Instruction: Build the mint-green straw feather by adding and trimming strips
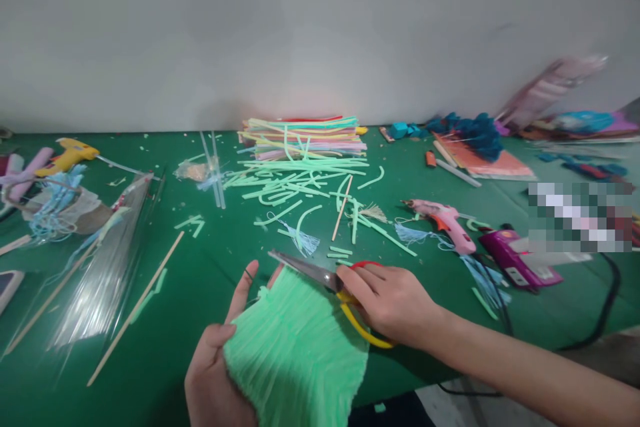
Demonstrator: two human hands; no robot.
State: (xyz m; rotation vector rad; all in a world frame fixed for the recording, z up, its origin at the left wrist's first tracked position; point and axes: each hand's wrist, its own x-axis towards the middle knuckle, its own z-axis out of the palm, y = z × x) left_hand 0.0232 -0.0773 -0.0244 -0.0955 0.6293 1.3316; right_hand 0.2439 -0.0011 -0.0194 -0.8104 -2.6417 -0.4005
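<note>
Green piece (300, 353), likely soft, light, best edge-held: half-curled left fingers (219, 335) clasp it; right fingers (361, 283) wrap scissors (320, 275).

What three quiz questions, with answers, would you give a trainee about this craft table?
1. Which hand holds the scissors?
2. True or false: the yellow glue gun lies farther left in the picture than the pink glue gun.
3. What colour is the fuzzy ribbed panel in the left hand?
A) Red
B) Light green
C) Purple

Key:
1. The right hand.
2. True.
3. B.
</note>
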